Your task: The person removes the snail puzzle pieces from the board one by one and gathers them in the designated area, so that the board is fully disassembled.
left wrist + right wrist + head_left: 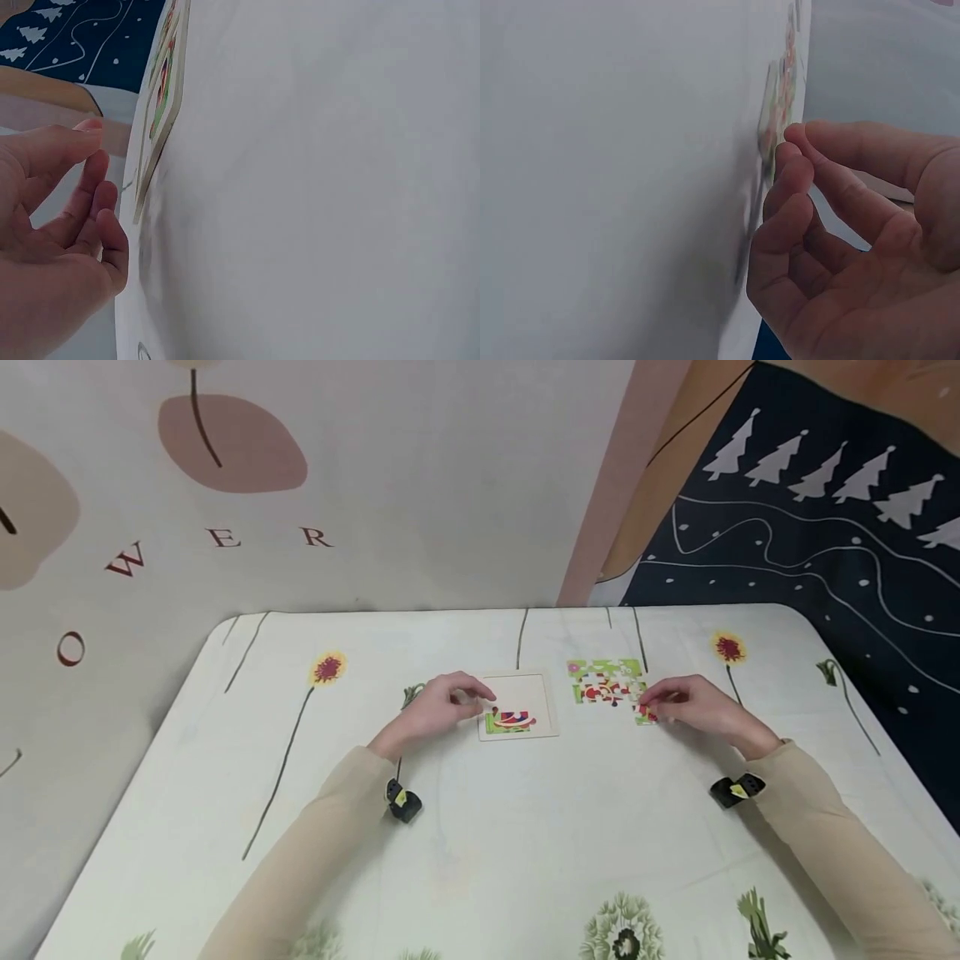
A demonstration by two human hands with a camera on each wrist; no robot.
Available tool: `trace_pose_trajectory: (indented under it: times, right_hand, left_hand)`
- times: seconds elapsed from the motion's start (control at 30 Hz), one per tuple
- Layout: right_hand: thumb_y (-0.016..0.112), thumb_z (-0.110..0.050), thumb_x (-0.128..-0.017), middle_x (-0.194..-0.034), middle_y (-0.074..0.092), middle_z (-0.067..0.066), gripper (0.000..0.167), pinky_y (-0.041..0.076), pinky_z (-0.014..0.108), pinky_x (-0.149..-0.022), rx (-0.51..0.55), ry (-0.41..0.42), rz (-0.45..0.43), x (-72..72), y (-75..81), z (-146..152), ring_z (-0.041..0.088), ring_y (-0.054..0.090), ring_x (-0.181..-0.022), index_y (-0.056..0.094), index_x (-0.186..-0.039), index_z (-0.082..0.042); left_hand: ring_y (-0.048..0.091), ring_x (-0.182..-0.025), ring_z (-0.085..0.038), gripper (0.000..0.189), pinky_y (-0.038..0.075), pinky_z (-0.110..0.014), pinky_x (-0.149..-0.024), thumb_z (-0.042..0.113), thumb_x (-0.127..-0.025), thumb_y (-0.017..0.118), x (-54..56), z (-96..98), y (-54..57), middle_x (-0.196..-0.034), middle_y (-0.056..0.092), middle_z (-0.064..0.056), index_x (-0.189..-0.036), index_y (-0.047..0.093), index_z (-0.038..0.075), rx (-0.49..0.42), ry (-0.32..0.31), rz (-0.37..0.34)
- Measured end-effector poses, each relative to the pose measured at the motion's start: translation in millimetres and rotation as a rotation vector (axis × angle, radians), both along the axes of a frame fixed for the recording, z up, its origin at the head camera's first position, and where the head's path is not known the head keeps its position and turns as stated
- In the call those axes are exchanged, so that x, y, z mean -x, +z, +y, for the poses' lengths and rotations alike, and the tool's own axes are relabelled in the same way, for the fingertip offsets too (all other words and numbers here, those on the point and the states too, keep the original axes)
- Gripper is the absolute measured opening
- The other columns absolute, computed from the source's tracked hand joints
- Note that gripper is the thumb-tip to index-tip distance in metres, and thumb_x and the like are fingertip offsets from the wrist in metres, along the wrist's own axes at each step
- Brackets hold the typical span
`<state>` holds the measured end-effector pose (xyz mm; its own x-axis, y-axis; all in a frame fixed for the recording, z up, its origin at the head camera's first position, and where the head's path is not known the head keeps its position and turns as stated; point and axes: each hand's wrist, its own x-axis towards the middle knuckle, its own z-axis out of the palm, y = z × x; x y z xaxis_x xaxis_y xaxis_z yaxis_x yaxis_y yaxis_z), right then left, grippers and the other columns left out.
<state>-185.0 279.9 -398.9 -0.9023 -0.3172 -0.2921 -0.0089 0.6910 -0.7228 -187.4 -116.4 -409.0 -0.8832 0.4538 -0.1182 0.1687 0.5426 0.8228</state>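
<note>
A square puzzle board [543, 693] with a thin frame lies flat, a few joined pieces [510, 721] in its lower left part. My left hand [442, 706] hovers at the board's left edge, fingers loosely bent and nothing visible between them; the left wrist view shows the hand [64, 202] apart from the board [169, 112]. To the right of the board lie several loose puzzle pieces [606, 681] in green, red and white. My right hand [693, 702] pinches a green and red puzzle piece [643, 714] at their lower right. Its fingertips partly hide that piece.
The white tablecloth [525, 827] is printed with flowers and stems. Behind the table hangs a pale cloth [420, 485] with letters, and a dark cloth [810, 527] with white trees covers the right side. A small black device [405, 802] sits on each wrist.
</note>
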Motion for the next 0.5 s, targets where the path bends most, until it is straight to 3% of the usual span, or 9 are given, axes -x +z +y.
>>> trace_pose_trajectory:
  times: [0.27,0.5]
  right_hand:
    - [0.064,-0.013,-0.096,-0.109,0.068,0.019,0.025,0.048,0.025,-0.065,0.028,0.017,0.036,0.7,6.1,-17.5,0.01,0.055,-0.077,0.068,-0.115,0.002]
    - [0.062,-0.011,-0.097,-0.113,0.067,0.02,0.024,0.045,0.023,-0.068,0.045,0.046,0.049,3.9,7.2,-42.0,0.014,0.052,-0.082,0.069,-0.116,0.002]
  left_hand:
    - [0.056,-0.101,-0.021,0.025,0.041,-0.032,-0.089,0.005,-0.091,0.064,-0.8,-6.4,-8.1,-0.12,0.067,-0.01,-0.115,0.072,0.008,0.024,-0.003,0.01]
    - [0.052,-0.099,-0.02,0.027,0.04,-0.031,-0.088,0.009,-0.089,0.067,2.2,-5.0,-11.6,-0.116,0.065,-0.007,-0.115,0.073,0.011,0.011,-0.037,-0.044]
